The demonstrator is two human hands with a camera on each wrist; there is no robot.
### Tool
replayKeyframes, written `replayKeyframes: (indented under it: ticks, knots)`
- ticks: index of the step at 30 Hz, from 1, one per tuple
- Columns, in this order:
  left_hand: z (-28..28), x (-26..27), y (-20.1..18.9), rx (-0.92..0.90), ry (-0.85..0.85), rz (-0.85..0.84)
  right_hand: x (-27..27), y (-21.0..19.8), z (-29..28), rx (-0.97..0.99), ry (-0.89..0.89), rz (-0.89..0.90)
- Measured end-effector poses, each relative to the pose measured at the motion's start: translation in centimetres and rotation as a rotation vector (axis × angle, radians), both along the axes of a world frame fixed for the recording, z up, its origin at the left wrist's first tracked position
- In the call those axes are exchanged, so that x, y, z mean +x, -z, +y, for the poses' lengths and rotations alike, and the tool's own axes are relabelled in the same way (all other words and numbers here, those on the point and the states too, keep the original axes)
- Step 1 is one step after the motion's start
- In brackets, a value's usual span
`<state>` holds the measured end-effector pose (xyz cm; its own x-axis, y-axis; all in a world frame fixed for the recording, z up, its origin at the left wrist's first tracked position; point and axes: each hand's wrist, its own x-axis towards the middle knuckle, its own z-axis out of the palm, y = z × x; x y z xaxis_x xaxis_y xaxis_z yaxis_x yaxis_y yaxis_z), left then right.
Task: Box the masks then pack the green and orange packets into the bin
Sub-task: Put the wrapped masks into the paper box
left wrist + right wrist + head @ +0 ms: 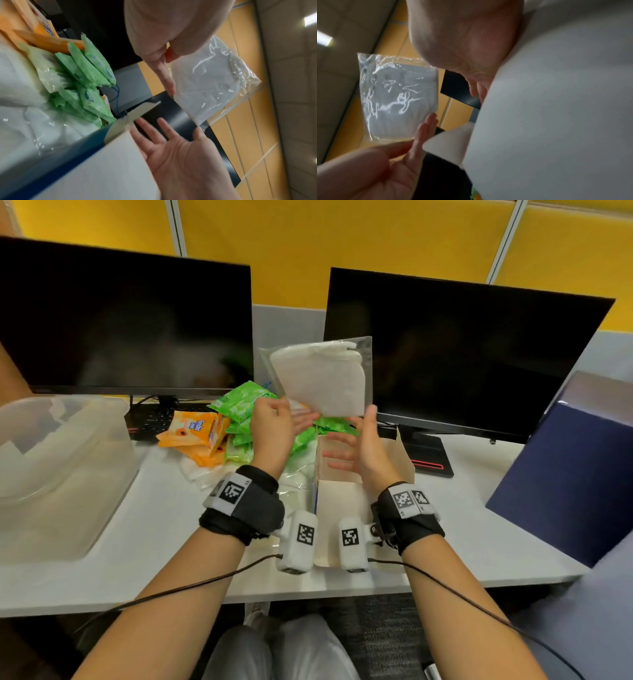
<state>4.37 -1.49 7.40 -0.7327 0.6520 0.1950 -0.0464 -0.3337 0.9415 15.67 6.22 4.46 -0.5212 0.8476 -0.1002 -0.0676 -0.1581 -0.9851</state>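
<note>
Clear plastic sleeve holding a folded white mask is up in the air, between the two dark monitors and above the open white cardboard box. Left hand holds the sleeve at its lower left corner; the left wrist view shows thumb and finger closed on that edge. Right hand is beneath the sleeve's lower right corner, palm turned inward, fingers spread and straight; thumb tip lies at or just under the corner, contact not resolvable. From the right wrist view the sleeve hangs just above the left hand's fingers.

Box sits on the white bench directly under the hands, flaps up, blue stripe along its left side. Just left of the box: more bagged white masks on the bench, and behind them a heap of green packets touching a few orange packets. Clear plastic bin stands at the far left of the bench, well apart from the pile. Dark blue lid-like panel leans at the right edge.
</note>
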Motion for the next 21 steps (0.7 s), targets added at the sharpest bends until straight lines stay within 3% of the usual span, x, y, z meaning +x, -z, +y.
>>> replayKeyframes:
  ticks: [4, 6, 8, 11, 16, 18, 21]
  knots:
    - [1.3, 1.2, 0.9, -0.07, 0.078, -0.055, 1.6, -0.2, 0.3, -0.131, 0.048, 0.411]
    - [1.8, 1.3, 1.4, -0.142, 0.081, -0.027, 2.1, -0.2, 0.1, -0.114, 0.074, 0.511]
    - [1.9, 1.6, 1.6, -0.223, -0.017, 0.202, 2.1, 0.0, -0.1, -0.045, 0.061, 0.478]
    - [1.7, 1.8, 2.2, -0.487, -0.168, 0.747, 1.8, 0.2, -0.2, 0.008, 0.092, 0.426]
    - [1.5, 1.2, 1.1, -0.867, 0.188, 0.745, 2.4, -0.1, 0.0, 0.014, 0.191, 0.411]
    - [1.2, 0.7, 0.4, -1.002, 0.319, 0.772, 3.3, -0.5, 0.2, 0.118, 0.259, 0.297]
    - [0.8, 0.1, 0.5, -1.004, 0.385, 0.66, 5.2, -1.7, 0.6, 0.423, 0.359, 0.018]
